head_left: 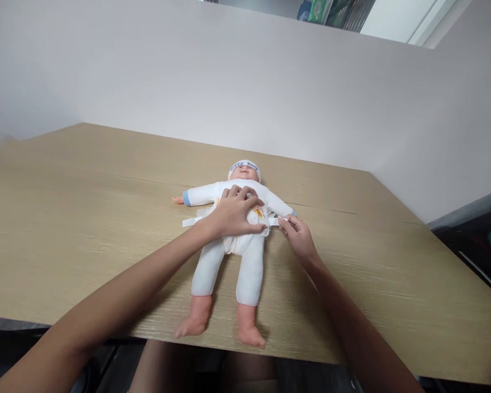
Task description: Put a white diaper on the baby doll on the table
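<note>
A baby doll (250, 278) in a white suit and a "Happy Baby" cap lies on its back, feet toward me. Around its hips is a white diaper (234, 245), its front up over the belly. My left hand (238, 212) rests on the diaper's front with its fingers spread. At the doll's side, my right hand (297, 232) pinches a white diaper tab (274, 221) between thumb and fingers, drawn outward. The opposite tab (189, 222) sticks out loose on the left, beneath the doll's arm. My left hand covers part of the belly.
The wooden table (106, 251) spreads out on both sides of the doll. Behind it stands a plain pale wall (213, 82) with an opening at the top. A dark object (474, 240) stands beyond the table's right edge. My legs are below the front edge.
</note>
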{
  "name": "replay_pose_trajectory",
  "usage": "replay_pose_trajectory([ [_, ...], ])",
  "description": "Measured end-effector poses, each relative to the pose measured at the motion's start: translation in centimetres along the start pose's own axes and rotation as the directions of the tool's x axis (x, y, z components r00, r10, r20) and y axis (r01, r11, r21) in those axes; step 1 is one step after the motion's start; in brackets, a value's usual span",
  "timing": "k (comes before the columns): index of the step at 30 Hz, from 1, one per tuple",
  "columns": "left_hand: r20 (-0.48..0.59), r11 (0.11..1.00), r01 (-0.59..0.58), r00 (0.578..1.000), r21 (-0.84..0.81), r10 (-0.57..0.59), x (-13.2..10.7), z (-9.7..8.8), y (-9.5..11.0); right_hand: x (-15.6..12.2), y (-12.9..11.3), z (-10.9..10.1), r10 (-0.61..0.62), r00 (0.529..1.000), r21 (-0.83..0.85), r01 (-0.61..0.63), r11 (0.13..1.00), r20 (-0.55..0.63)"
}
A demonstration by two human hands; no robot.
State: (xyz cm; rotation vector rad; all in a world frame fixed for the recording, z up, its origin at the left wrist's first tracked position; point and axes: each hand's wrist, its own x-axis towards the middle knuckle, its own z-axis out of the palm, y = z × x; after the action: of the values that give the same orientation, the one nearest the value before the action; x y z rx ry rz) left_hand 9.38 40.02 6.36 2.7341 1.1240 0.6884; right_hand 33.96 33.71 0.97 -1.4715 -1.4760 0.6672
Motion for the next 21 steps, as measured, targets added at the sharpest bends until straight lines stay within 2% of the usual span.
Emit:
replay_pose_trajectory([
  [9, -0.017, 1.000, 0.007, 1.000, 0.006, -0.007, 0.2, 0.1, 0.2, 3.1, -3.5, 4.6, -0.082, 0.993, 0.102, 0.073, 0.992, 0.086],
  [12, -0.020, 1.000, -0.002, 1.000, 0.011, 0.002, 0.2, 0.2, 0.1, 2.4, -3.9, 5.1, -0.105, 0.992, 0.124, 0.096, 0.988, 0.066],
  [14, -0.020, 1.000, -0.009, 1.000, 0.007, 0.010, 0.2, 0.2, 0.0, 1.3, -3.8, 4.9, -0.159, 0.987, 0.114, 0.156, 0.981, 0.018],
  [17, -0.022, 1.000, -0.013, 1.000, -0.001, 0.013, 0.2, 0.3, -0.1, -0.3, -3.4, 4.3, -0.331, 0.943, -0.015, 0.330, 0.944, -0.036],
  [21, -0.032, 1.000, -0.003, 0.999, -0.028, 0.002, 0.2, 0.5, -0.3, -1.1, -2.9, 3.8, -0.516, 0.856, -0.163, 0.514, 0.842, 0.032],
])
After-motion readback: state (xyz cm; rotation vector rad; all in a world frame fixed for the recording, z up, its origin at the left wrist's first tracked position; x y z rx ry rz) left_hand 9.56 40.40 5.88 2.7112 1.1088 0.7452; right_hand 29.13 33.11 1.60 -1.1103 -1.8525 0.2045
